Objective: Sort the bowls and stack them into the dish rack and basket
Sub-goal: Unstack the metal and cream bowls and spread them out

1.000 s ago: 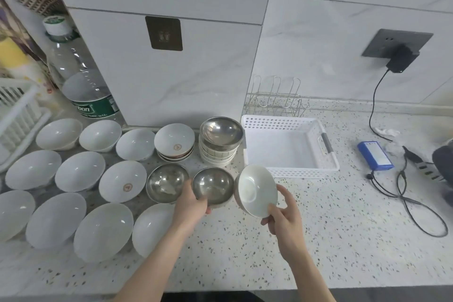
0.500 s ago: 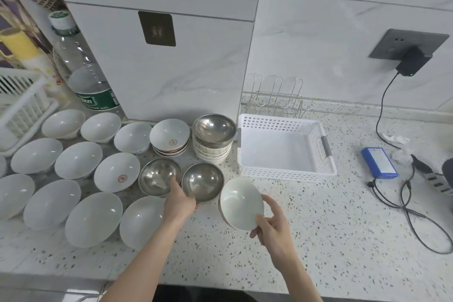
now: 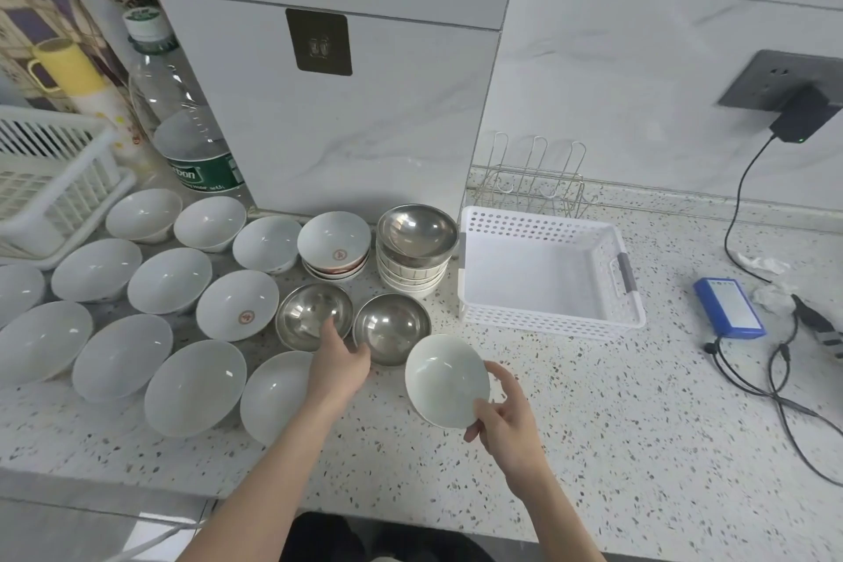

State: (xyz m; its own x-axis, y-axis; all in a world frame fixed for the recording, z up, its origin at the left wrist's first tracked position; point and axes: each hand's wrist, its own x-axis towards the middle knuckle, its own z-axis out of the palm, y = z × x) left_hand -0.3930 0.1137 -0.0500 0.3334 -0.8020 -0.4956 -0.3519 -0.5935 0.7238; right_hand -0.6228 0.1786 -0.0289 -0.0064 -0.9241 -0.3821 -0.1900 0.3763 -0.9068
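My right hand [image 3: 504,422] holds a small white bowl [image 3: 444,379] by its near rim, tilted, just above the counter in front of the white plastic basket [image 3: 547,320]. My left hand [image 3: 340,356] lies over the near rims of two steel bowls, the left one [image 3: 310,310] and the right one [image 3: 394,329]; a finger reaches into the left bowl and the thumb touches the right one. Whether it grips either is unclear. Behind them stand a stack topped by a steel bowl [image 3: 417,233] and a red-marked stack [image 3: 335,242]. The wire dish rack [image 3: 533,178] stands behind the basket.
Several white bowls [image 3: 169,278] cover the counter's left half. A water bottle [image 3: 196,141] and a white slatted rack [image 3: 45,178] are at the back left. A blue pack [image 3: 729,308], cables [image 3: 775,383] and a plugged charger [image 3: 803,114] lie to the right.
My right hand has brought the white bowl lower and nearer to me. My left hand has shifted slightly left, from the right steel bowl's rim to between the two steel bowls.
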